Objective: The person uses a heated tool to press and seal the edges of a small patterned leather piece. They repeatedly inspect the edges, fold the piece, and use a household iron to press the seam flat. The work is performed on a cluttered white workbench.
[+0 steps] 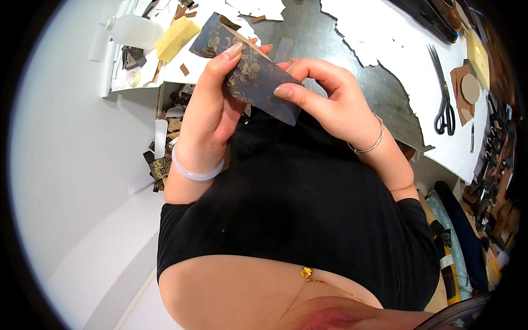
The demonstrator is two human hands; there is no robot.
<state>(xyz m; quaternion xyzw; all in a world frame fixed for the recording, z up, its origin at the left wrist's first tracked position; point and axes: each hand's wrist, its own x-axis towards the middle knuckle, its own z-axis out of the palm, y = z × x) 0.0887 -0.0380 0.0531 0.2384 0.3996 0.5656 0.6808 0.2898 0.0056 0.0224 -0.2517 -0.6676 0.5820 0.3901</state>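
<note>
Between my two hands is a dark blue-grey piece of material with a gold floral pattern [250,77], held up in front of my chest above the table's near edge. Its far edge looks folded, with a pale tan strip along it. My left hand [217,91] grips the left part, thumb on the patterned face and fingers behind. My right hand [330,93] pinches the right end, its thumb flat on the patterned side and the index finger bent over the edge. The fingertips behind the piece are partly hidden.
A dark grey work mat [379,91] lies among torn white paper [363,33]. On the right are black scissors [444,113] and a pale round disc [470,88]. To the left stand a translucent bottle [135,32] and a yellow pad [175,38]. Fabric rolls [448,236] lean at lower right.
</note>
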